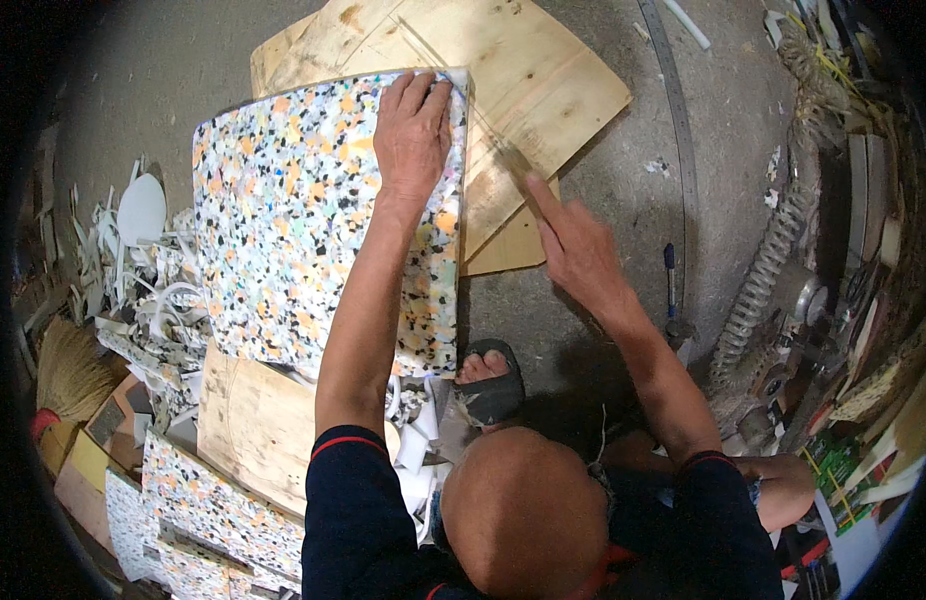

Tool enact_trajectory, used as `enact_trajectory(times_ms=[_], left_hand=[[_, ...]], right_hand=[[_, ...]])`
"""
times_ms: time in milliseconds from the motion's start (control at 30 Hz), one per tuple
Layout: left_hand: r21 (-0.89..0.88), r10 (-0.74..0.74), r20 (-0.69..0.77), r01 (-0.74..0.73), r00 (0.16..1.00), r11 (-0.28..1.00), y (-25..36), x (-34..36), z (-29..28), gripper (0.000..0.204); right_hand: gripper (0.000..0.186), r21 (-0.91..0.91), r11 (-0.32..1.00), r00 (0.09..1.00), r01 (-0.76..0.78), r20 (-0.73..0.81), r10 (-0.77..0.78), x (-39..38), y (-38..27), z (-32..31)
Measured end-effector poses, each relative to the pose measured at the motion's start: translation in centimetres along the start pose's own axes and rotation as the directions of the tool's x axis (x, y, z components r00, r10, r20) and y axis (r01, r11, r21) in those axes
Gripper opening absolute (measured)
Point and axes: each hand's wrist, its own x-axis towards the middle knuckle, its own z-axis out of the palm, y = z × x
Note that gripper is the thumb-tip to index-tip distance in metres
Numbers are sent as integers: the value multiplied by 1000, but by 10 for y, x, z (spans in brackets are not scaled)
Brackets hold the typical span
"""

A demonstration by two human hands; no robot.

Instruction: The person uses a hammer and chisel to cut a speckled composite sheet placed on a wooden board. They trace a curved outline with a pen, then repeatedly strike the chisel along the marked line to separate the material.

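A thick slab of speckled rebonded foam (283, 220), white with orange, black and green flecks, lies in front of me at left of centre. My left hand (415, 135) presses flat on it near its far right corner, fingers together and stretched toward the far edge. My right hand (583, 250) is closed, forefinger stretched forward, just right of the slab. From it a long thin knife (508, 150) reaches along the slab's right edge, smeared by motion; its handle is hidden in my fingers. Wooden boards (563, 90) lie under the slab's far right side.
A long metal ruler (680, 150) and a blue pen (671, 285) lie on the floor at right. White foam scraps (163, 300) and a straw broom (73, 370) are at left. A coiled spring (763, 280) stands among clutter at right. My sandalled foot (488, 375) is near the slab's corner.
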Motion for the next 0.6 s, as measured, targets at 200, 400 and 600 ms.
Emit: enact_trajectory(times_ms=[200,400,600], left_hand=[[32,-1,9,1,1000,999,1,0,0,20],[58,4,28,-6,1000,998,4,2,-3,20],[31,1,27,-2,1000,1000,2,1,-1,20]], right_hand=[[65,28,999,997,-38,65,36,-37,-2,-22],[63,77,996,999,-49,20,47,22,-3,3],[62,25,996,994,-88,68,87,-29,-1,-17]])
